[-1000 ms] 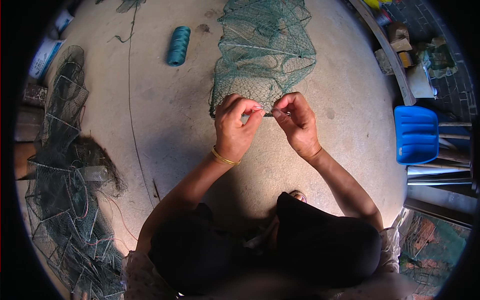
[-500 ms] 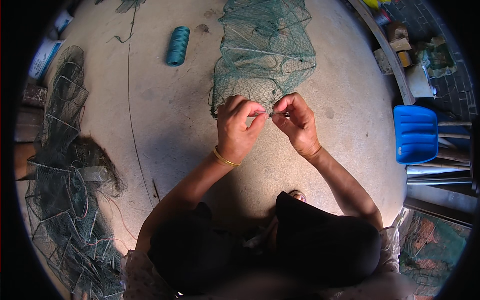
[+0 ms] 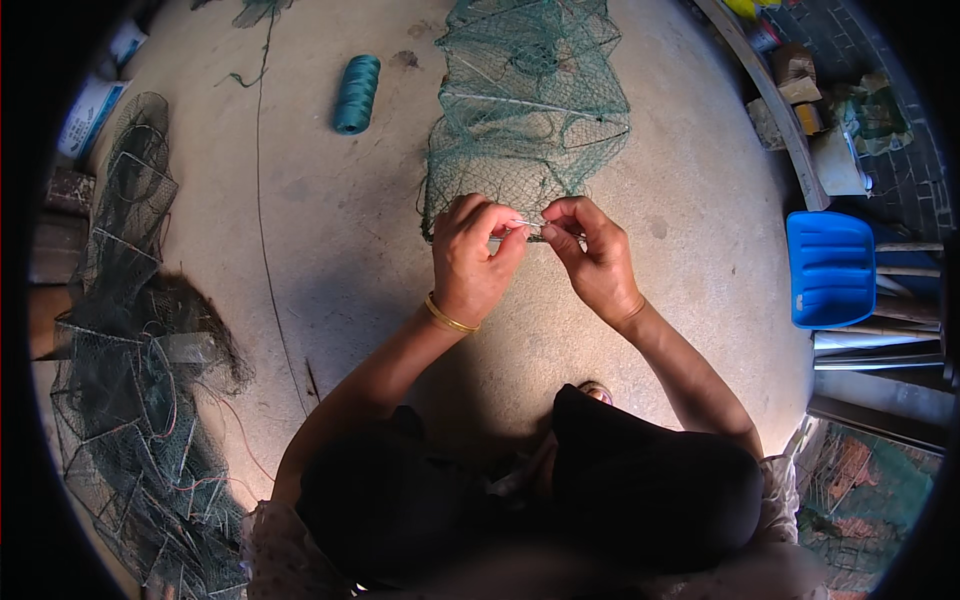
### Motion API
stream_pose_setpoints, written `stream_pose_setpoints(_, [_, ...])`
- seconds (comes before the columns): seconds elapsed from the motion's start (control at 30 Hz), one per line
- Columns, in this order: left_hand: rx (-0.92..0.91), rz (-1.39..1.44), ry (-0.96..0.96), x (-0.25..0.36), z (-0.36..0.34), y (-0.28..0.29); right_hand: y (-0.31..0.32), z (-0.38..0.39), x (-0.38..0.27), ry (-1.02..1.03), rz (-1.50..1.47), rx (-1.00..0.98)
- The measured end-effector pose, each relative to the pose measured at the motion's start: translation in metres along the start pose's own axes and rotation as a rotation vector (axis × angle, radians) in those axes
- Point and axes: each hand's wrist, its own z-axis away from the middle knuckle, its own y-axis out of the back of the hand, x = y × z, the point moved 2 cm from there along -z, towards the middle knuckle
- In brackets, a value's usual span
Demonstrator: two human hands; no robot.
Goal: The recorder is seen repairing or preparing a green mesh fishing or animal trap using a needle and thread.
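Note:
A long green net trap with stiff crossbars stretches over the floor ahead of me, its near edge at my fingertips. My left hand is closed in a pinch at that edge, a gold bangle round its wrist. Just to its right, thumb and fingers of my right hand are pinched together too. Between both sets of fingertips spans a thin, pale, needle-like piece; its ends are hidden in the fingers. Any fine thread there is too small to make out.
A spool of teal twine stands beyond my left hand. Dark folded netting lies along the left side, with a thin cord running across the floor. A blue scoop and a wooden plank are at the right.
My right fingertips have shifted slightly left and up, and the pale needle-like piece now shows more plainly between the hands. My left hand has barely moved.

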Motion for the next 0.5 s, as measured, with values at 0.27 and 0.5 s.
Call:
stream_pose_setpoints(0.27, [0.024, 0.006, -0.004, -0.001, -0.001, 0.002, 0.008, 0.006, 0.008, -0.022, 0.081, 0.079])
stream_pose_setpoints(0.5, [0.013, -0.008, 0.004, -0.001, -0.003, 0.002, 0.012, 0.007, 0.009, -0.049, 0.152, 0.080])
